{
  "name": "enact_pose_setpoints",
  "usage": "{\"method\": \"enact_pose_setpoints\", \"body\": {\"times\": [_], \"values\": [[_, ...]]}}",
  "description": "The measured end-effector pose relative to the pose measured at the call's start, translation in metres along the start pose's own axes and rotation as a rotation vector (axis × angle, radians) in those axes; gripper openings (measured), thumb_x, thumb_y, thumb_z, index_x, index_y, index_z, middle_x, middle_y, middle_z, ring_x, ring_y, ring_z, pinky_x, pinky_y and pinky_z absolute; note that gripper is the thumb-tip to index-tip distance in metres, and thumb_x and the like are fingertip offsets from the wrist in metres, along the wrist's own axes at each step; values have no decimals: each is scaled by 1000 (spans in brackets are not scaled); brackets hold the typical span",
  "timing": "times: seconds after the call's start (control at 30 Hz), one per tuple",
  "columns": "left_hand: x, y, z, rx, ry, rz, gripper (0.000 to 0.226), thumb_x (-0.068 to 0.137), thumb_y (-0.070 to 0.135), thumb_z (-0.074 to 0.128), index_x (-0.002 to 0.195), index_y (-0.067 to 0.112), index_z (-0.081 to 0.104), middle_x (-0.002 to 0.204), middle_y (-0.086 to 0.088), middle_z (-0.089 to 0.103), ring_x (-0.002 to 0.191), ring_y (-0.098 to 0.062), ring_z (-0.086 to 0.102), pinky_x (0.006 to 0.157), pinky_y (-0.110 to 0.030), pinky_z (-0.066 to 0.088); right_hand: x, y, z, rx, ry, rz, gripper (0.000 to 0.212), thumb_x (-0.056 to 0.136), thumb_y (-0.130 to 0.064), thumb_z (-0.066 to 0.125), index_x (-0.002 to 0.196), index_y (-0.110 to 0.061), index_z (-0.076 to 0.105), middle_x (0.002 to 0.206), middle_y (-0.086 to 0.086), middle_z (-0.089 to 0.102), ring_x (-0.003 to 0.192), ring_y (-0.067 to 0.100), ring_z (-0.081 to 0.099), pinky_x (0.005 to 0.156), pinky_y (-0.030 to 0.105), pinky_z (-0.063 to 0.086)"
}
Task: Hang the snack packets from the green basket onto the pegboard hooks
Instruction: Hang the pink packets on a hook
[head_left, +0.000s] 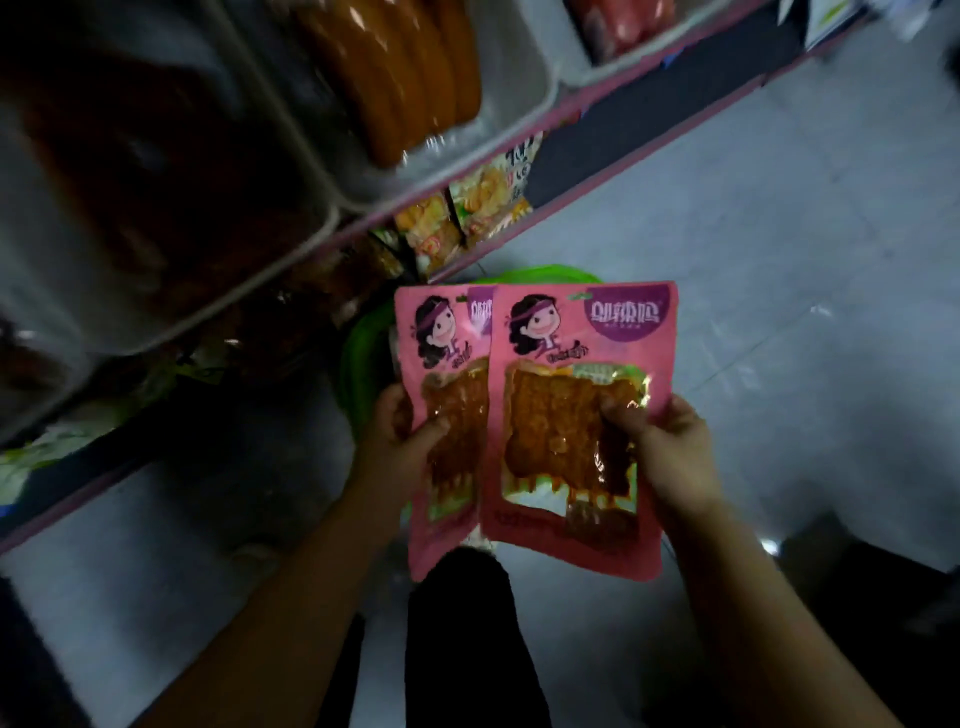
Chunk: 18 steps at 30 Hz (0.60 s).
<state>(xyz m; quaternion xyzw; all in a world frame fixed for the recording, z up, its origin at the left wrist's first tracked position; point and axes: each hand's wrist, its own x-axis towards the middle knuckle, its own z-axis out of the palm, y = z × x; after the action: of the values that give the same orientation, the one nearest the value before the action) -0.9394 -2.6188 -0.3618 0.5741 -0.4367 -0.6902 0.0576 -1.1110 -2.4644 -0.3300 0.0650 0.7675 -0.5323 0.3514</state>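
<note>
Head view catches you between pickup and hanging: two pink snack packets are up above the green basket, none on a hook yet. Your left hand pinches the rear packet, thumb on its window; your right hand grips the front packet likewise. No pegboard shows; next, I'd judge, find a hook and line up a top edge.

Right of the gripped packets bare floor lies open; left, the shelf edge crowds close (bins overhanging).

shop: stocked snack shelves
</note>
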Motion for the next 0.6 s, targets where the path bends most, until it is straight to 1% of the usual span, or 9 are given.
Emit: {"method": "enact_pose_setpoints", "body": {"times": [0.07, 0.1, 0.17, 0.23, 0.27, 0.4, 0.43, 0.5, 0.6], "values": [[-57, 40, -11, -22, -14, -7, 26, 89, 12, 60, 110, 27, 65, 105, -1, 71, 97, -22, 67, 86, -43, 54, -50, -43, 0, -33, -52, -32, 12, 81, -5, 71, 74, -13, 65, 62, 0, 67, 51, 11, 60, 49, 24, 50], [-86, 62, -17, -52, -16, 3, 23, 90, 14, 60, 110, 23, 67, 105, -5, 72, 95, -25, 68, 87, -45, 53, -74, -66, 1, -43, -74, -62, 13, 81, -6, 71, 72, -13, 65, 63, 2, 65, 51, 10, 58, 50, 23, 49], [-138, 105, -32, -144, 0, 52, 22, 91, 14, 58, 111, 14, 67, 98, -9, 74, 83, -23, 71, 76, -41, 58, -118, -112, 3, -18, -111, -113, 14, 80, -7, 71, 70, -13, 64, 61, 4, 60, 48, 10, 53, 47, 21, 46], [-183, 149, -52, -248, 15, 127, 23, 92, 8, 54, 112, 11, 64, 84, -2, 75, 71, -18, 72, 59, -33, 58, -156, -158, 8, 23, -150, -152, 12, 80, -10, 72, 72, -14, 65, 60, 0, 61, 51, 10, 54, 48, 21, 46], [-204, 171, -63, -286, 20, 173, 22, 92, 6, 53, 110, 13, 64, 80, 1, 75, 69, -16, 72, 54, -29, 57, -172, -180, 12, 48, -173, -171, 10, 80, -13, 73, 73, -15, 66, 60, -4, 64, 52, 9, 56, 50, 21, 47], [-276, 244, -126, -328, 65, 389, 22, 89, 4, 55, 88, 21, 68, 71, 10, 74, 65, -4, 70, 51, -18, 53, -229, -260, 39, 119, -289, -262, 7, 76, -24, 76, 74, -18, 74, 71, -3, 71, 66, 14, 62, 63, 26, 50], [-293, 258, -143, -337, 93, 446, 21, 86, 5, 58, 85, 23, 69, 73, 12, 74, 67, -3, 70, 51, -18, 54, -243, -278, 49, 135, -325, -288, 8, 74, -26, 77, 73, -18, 75, 71, -3, 71, 65, 14, 62, 63, 26, 50], [-326, 279, -180, -391, 153, 534, 16, 74, 17, 66, 88, 24, 69, 81, 10, 75, 76, -7, 71, 58, -27, 56, -271, -313, 73, 184, -444, -330, 14, 66, -31, 78, 74, -19, 76, 71, -2, 74, 62, 13, 66, 61, 25, 53], [-367, 299, -232, -459, 317, 645, 39, 53, 41, 74, 88, 24, 72, 85, 8, 75, 87, -15, 71, 74, -37, 54, -315, -354, 118, 238, -654, -369, 28, 63, -30, 77, 85, -13, 72, 80, 8, 73, 67, 20, 67, 68, 33, 57]]}}
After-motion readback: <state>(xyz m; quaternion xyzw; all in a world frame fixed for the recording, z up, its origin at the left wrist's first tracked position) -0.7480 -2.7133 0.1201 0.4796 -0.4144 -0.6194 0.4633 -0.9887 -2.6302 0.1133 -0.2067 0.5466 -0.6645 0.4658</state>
